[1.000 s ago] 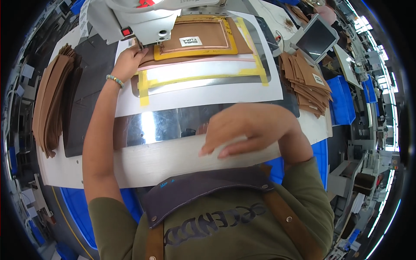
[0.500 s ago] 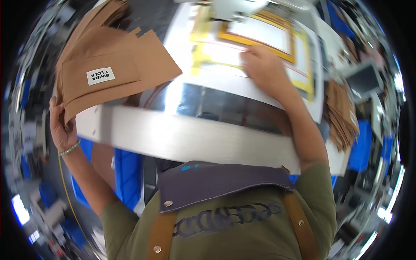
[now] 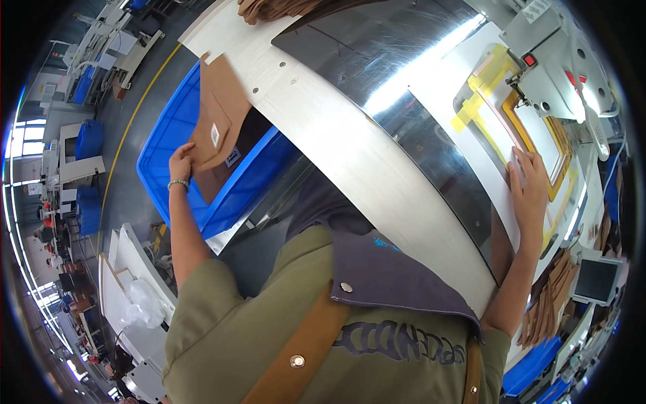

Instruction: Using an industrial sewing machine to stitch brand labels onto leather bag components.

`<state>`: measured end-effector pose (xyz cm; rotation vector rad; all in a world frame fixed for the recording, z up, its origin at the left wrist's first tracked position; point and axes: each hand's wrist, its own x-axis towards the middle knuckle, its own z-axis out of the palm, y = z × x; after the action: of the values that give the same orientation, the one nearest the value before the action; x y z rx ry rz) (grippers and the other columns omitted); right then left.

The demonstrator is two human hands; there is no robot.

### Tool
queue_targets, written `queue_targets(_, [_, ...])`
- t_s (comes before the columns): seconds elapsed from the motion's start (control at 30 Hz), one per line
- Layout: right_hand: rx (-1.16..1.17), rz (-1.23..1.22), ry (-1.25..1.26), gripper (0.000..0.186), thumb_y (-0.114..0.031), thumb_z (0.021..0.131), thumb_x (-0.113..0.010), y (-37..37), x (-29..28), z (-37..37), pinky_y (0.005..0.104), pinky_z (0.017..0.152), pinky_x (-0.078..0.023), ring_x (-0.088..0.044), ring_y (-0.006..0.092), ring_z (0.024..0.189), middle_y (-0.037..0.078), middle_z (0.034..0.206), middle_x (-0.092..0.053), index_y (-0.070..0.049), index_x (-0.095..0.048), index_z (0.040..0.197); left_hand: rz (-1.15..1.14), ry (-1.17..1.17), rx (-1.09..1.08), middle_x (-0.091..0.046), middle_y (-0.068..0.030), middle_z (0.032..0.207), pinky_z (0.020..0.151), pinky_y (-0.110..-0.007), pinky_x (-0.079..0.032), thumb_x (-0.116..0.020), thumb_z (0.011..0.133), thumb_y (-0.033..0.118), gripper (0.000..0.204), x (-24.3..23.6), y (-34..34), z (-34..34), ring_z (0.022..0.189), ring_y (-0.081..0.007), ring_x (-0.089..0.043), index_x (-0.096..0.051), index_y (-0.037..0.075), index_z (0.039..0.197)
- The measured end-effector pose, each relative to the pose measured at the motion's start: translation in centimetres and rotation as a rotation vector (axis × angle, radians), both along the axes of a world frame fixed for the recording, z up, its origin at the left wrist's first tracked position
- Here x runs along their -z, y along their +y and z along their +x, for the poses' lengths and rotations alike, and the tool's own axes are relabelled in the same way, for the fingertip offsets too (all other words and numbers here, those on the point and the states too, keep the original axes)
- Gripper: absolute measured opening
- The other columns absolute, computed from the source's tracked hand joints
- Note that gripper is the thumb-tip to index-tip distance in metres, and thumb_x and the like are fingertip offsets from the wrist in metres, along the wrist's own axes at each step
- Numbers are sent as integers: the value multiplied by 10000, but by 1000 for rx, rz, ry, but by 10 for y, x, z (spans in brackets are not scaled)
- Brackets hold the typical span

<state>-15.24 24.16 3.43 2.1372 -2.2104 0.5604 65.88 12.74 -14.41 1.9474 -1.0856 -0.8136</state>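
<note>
My left hand [image 3: 182,161] pinches the lower corner of a brown fabric or leather panel [image 3: 217,101] with a white label, over a blue bin [image 3: 156,161] at my left. Another brown piece with a label lies inside the bin. On the right, my right hand [image 3: 529,180] rests open, fingers stretched along the lower side of a yellow rectangular frame [image 3: 558,183] on a white template sheet [image 3: 496,195] with yellow tape strips. Above the frame is the white head of a sewing machine [image 3: 552,60] with red buttons.
Brown pieces are stacked at the table's upper edge [image 3: 266,9] and at lower right [image 3: 548,303]. A dark metal plate [image 3: 336,54] covers part of the pale worktable [image 3: 350,188]. A monitor [image 3: 595,279], another blue bin [image 3: 531,363] and aisle machines [image 3: 118,60] surround me.
My left hand has left the machine and carried a labelled brown panel over the left bin. The yellow frame now shows white inside. My right hand has moved onto it, and my view has turned left.
</note>
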Motion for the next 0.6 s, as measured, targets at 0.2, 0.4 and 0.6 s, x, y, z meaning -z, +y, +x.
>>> queue_targets(0.2, [3, 22, -23, 336, -171, 1038, -643, 0, 3, -4, 392, 984, -493, -626, 298, 1112, 137, 1150, -612, -6, -700, 1325, 309, -686, 258, -764, -203, 1218, 1036, -425, -556, -617, 828, 3, 514, 44, 26, 27, 1113, -348, -741, -769, 112, 1307])
queue_targets(0.4, [12, 46, 6, 357, -207, 1065, -602, 2, 4, -2, 399, 1010, -491, -625, 302, 1136, 143, 1187, -608, -14, -695, 1351, -212, -1015, 425, -761, -206, 1204, 998, -474, -568, -720, 827, 47, 444, -7, 27, -43, 1104, -414, -718, -760, 52, 1269])
queue_targets(0.6, [4, 61, 3, 373, -211, 1070, -594, 2, 4, -6, 398, 1028, -489, -625, 303, 1160, 153, 1220, -609, -15, -691, 1373, 597, -883, 319, -733, -233, 1246, 1033, -467, -552, -782, 849, 204, 453, -50, 26, -62, 1177, -394, -694, -767, 83, 1285])
